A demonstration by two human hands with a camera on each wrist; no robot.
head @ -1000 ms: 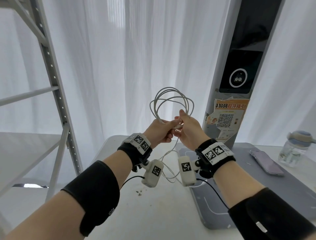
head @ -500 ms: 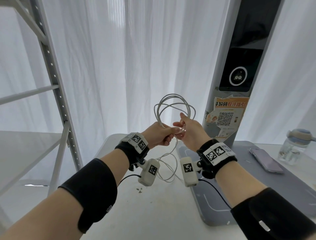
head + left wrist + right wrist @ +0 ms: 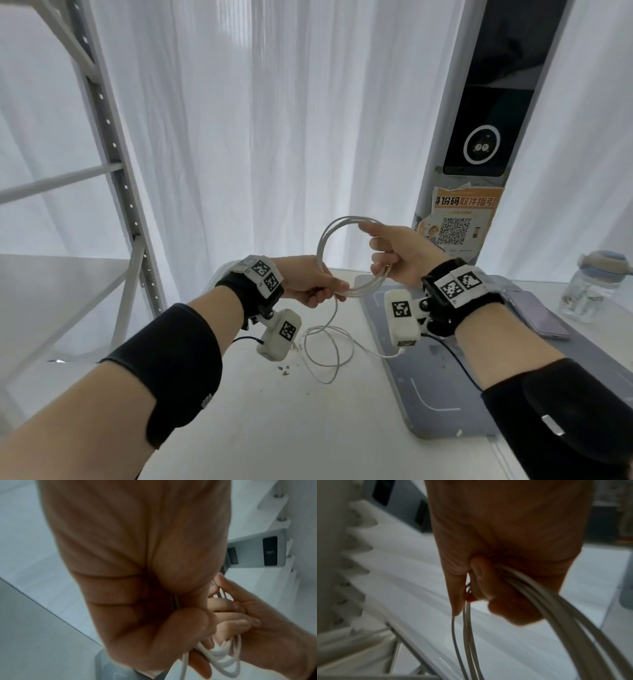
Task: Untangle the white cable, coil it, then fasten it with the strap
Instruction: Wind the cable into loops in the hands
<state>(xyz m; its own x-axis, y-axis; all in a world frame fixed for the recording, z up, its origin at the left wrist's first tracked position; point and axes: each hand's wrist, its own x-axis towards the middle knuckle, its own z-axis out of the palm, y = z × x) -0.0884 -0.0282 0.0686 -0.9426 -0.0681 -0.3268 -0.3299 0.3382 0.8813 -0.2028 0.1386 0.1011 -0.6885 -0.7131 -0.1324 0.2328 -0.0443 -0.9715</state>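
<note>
The white cable (image 3: 322,240) forms a round coil of several loops held upright above the table. My left hand (image 3: 317,286) grips the coil's lower left, fingers curled round the strands (image 3: 221,655). My right hand (image 3: 394,253) holds the coil's right side, its fingers curled round the loops (image 3: 530,588) and its index finger stretched along the top. A loose tail of the cable (image 3: 329,349) hangs from the left hand and lies looped on the table. No strap shows in any view.
A white table (image 3: 291,428) carries a grey mat (image 3: 445,387) on the right with a phone (image 3: 534,315) and a water bottle (image 3: 596,284). A grey kiosk (image 3: 479,137) stands behind, a metal shelf frame (image 3: 113,154) at left, white curtains at back.
The hands have moved apart and lower. The right hand went from pinching beside the left to holding the coil's right side. The loops are drawn into a neater ring.
</note>
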